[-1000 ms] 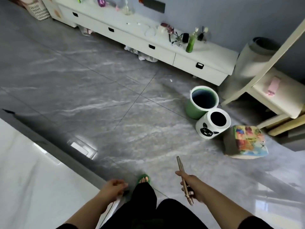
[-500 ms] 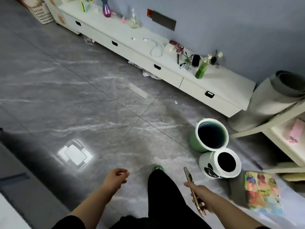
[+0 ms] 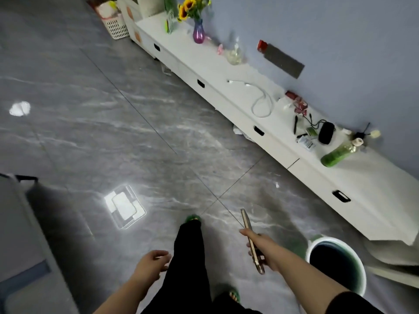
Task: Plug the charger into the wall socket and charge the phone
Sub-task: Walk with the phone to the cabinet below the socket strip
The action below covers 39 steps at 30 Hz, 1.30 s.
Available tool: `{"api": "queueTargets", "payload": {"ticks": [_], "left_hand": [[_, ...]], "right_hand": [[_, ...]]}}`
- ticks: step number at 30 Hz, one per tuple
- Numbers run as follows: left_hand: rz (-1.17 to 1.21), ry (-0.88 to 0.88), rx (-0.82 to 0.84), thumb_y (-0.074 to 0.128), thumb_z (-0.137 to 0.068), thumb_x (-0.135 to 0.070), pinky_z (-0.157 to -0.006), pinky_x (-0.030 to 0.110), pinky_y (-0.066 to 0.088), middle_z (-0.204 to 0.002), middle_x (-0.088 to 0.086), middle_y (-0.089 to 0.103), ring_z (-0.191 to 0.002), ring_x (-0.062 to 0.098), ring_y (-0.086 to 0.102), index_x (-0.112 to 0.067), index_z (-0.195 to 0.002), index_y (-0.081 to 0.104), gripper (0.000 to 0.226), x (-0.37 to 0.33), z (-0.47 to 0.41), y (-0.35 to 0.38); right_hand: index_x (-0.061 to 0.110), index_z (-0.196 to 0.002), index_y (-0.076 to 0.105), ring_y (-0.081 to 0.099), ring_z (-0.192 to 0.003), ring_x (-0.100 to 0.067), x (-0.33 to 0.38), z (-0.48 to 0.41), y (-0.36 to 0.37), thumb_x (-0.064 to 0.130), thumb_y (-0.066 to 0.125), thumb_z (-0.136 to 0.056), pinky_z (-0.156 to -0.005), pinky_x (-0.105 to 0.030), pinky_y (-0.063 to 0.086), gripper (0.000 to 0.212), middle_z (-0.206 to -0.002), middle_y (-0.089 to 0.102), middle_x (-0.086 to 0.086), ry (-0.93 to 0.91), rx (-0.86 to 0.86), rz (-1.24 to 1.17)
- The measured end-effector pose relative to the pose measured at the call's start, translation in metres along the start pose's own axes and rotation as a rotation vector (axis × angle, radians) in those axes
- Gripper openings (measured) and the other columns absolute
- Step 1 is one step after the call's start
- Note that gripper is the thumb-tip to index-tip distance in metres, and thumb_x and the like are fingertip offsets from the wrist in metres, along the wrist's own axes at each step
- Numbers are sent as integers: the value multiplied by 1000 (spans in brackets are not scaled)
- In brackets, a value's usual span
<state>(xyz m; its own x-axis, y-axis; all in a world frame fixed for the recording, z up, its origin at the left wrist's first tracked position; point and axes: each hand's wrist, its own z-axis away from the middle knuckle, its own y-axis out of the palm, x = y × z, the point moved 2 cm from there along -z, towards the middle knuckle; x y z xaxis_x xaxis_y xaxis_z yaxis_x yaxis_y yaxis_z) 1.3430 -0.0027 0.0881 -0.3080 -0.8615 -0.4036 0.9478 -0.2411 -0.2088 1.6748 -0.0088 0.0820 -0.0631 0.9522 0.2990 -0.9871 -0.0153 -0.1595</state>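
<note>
My right hand (image 3: 264,250) grips a gold phone (image 3: 250,236) edge-on, low in the view above the grey floor. My left hand (image 3: 152,264) hangs beside my black trouser leg, fingers apart and holding nothing. A white charging cable (image 3: 260,103) lies looped on the long white low cabinet (image 3: 226,71) against the blue wall. A dark grey socket strip (image 3: 283,62) with a red piece at its left end is fixed on the wall above the cabinet.
On the cabinet stand a purple vase with sunflowers (image 3: 198,32), a green bottle (image 3: 337,155), a black speaker (image 3: 326,132) and small clutter. A green bucket (image 3: 335,264) sits on the floor at my right. A white basket (image 3: 114,26) is far left; a grey furniture edge (image 3: 22,234) near left.
I have walked toward the cabinet and the view has swung left and up. The buckets slid to the lower right; the vase and wall strip came into view. Both hands kept their hold.
</note>
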Motion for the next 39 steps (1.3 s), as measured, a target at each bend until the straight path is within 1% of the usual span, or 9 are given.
{"api": "queueTargets", "payload": {"ticks": [5, 12, 14, 17, 20, 23, 29, 36, 39], "left_hand": [[-46, 38, 23, 62, -89, -19, -60, 26, 40, -101, 11, 66, -77, 20, 63, -6, -112, 62, 26, -105, -47, -25], [-122, 130, 84, 59, -91, -16, -59, 25, 38, -106, 14, 63, -77, 18, 60, -5, -115, 60, 26, -266, -107, -30], [-135, 148, 97, 59, -91, -16, -60, 25, 39, -106, 14, 63, -79, 19, 60, -6, -115, 60, 26, -311, -128, -27], [-162, 157, 107, 59, -91, -18, -62, 25, 40, -109, 15, 65, -82, 19, 61, -7, -116, 61, 27, -371, -158, -19], [-182, 144, 105, 59, -91, -19, -62, 26, 41, -114, 17, 65, -83, 19, 61, -7, -116, 60, 27, -422, -182, -12], [-212, 130, 80, 61, -90, -18, -60, 26, 40, -111, 16, 66, -78, 19, 62, -6, -114, 61, 27, -471, -202, -5], [-253, 127, 27, 63, -88, -11, -58, 26, 45, -93, 14, 67, -70, 21, 61, -2, -112, 64, 26, -574, -250, -10], [-342, 139, 83, 63, -88, -18, -63, 27, 44, -95, 9, 69, -81, 21, 64, -11, -106, 65, 20, -707, -319, -17], [-425, 180, 154, 62, -89, -13, -60, 25, 44, -85, 7, 66, -71, 18, 61, -8, -104, 64, 17, -771, -357, -13]], "right_hand": [[11, -106, 59, 62, -90, -31, 84, -29, -2, 71, 75, -42, -75, -36, 46, 89, -111, 65, -17, 50, -46, -43], [6, -109, 58, 58, -92, -31, 162, -55, -34, 64, 76, -60, -77, -36, 45, 78, -110, 62, -17, 180, -17, -95], [5, -115, 56, 57, -99, -32, 184, -64, -52, 60, 73, -69, -84, -39, 45, 74, -118, 59, -18, 212, 4, -120], [-1, -130, 47, 55, -93, -32, 226, -78, -78, 58, 69, -74, -84, -39, 45, 84, -110, 57, -16, 238, 20, -120], [2, -140, 32, 54, -97, -31, 290, -92, -95, 56, 65, -81, -88, -39, 46, 87, -127, 51, -20, 170, -18, -76], [3, -136, 41, 56, -106, -31, 366, -108, -112, 53, 63, -84, -99, -41, 45, 75, -138, 49, -20, 87, -58, -46], [11, -106, 54, 57, -81, -22, 502, -141, -130, 56, 65, -80, -69, -32, 46, 53, -93, 59, -9, -9, -64, -64], [11, -84, 57, 50, -62, -24, 605, -187, -141, 64, 71, -67, -53, -26, 38, 58, -77, 53, -12, 14, -82, -230], [9, -88, 57, 50, -61, -23, 632, -207, -137, 59, 73, -69, -54, -26, 38, 56, -79, 51, -12, 74, -110, -335]]}}
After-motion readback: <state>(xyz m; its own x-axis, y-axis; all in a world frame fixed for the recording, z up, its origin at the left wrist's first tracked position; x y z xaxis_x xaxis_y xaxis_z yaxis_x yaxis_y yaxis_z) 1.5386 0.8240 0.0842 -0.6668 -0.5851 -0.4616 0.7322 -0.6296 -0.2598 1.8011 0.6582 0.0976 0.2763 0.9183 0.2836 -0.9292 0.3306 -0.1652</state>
